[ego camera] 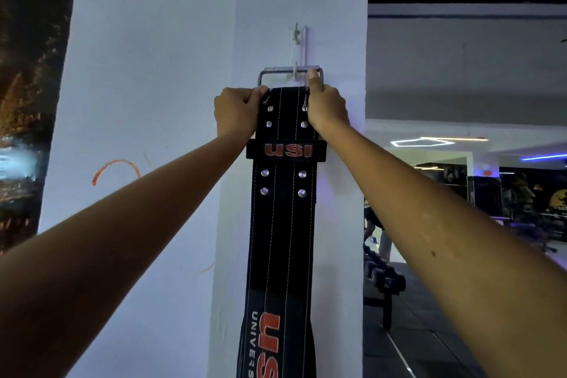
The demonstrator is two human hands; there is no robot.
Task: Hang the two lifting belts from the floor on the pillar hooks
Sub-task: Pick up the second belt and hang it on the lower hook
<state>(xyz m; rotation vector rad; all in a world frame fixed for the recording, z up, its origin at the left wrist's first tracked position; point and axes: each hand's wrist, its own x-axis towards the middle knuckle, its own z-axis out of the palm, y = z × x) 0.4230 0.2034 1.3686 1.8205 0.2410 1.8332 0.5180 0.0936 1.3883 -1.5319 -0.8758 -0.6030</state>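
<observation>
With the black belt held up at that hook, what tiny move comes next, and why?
Probably ease both hands, left hand and right hand, down a little: the black leather lifting belt's silver metal buckle frame appears to sit over the white pillar hook, so the hook can take the weight.

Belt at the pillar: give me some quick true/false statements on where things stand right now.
1. Both hands grip the top of the black belt. True: left hand, right hand.
2. The metal buckle is at the pillar hook. True.
3. The belt lies on the floor. False: it hangs down along the white pillar.
4. The belt's lettering is blue. False: it is red.
</observation>
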